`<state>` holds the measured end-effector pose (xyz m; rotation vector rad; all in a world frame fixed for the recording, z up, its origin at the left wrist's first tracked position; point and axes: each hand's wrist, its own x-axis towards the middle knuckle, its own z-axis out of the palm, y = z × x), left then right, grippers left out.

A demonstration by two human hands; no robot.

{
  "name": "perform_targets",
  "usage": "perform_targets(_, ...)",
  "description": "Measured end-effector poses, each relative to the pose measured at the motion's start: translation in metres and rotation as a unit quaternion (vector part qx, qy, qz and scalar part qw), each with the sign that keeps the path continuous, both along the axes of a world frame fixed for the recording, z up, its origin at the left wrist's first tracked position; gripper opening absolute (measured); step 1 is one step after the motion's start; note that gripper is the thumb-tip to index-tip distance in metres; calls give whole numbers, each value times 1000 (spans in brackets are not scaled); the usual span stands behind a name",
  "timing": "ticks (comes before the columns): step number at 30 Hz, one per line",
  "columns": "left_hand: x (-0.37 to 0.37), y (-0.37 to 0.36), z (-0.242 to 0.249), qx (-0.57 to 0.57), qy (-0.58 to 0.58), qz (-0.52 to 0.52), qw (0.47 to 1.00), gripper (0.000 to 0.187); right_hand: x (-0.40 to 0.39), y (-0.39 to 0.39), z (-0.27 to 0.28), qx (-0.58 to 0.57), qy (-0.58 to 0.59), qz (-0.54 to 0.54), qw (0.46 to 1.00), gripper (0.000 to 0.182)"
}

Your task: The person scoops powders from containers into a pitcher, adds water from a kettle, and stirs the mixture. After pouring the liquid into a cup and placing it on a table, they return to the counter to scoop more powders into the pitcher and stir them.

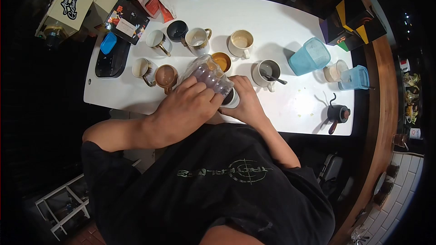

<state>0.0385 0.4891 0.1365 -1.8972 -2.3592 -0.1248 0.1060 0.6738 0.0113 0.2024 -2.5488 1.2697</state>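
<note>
A clear ribbed glass (210, 73) lies tilted in my left hand (184, 109), whose fingers curl over its near side. The lower end of this glass rests at or just above a white cup (234, 101) holding dark liquid. My right hand (247, 102) wraps around the right side of that cup, close to my body. Beyond the glass sits an amber-coloured cup (222, 61), partly covered by it. A brown mug (166, 77) stands left of the glass. To the right, a pale mug (269, 73) has a spoon (275, 80) in it.
Several mugs, including a beige-filled one (240, 41), and a black bowl (177, 30) stand farther back on the white table (218, 7). Blue containers (309, 57) and a small gooseneck kettle (339, 113) are right. A scale (111, 63), black box (128, 22) and bag (152, 2) are left.
</note>
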Motion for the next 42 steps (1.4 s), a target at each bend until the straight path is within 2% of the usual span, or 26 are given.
perform_targets(4, 6, 0, -5, -19, 49, -14, 999, 13, -1, 0, -7, 7, 9, -5, 1000, 74)
perform_targets(15, 10, -3, -12, -7, 154, -79, 985, 10, 3, -1, -8, -41, 10, -30, 999, 69)
perform_targets(26, 11, -5, -14, -6, 183, -98, 978, 10, 0, 1, -15, -41, 22, -24, 999, 69)
perform_targets(28, 11, -6, -15, -7, 185, -101, 978, 10, 0, 1, -12, -39, 45, -31, 998, 62)
perform_targets(33, 10, -7, -17, 2, 192, -111, 975, 9, -1, 2, -11, -41, 46, -36, 997, 62)
perform_targets(40, 8, -9, -18, 19, 162, -106, 981, 7, -1, 4, -12, -33, 54, -36, 997, 62)
perform_targets(42, 6, -10, -19, 49, 151, -89, 983, 14, 0, 4, -12, -38, 39, -32, 998, 65)
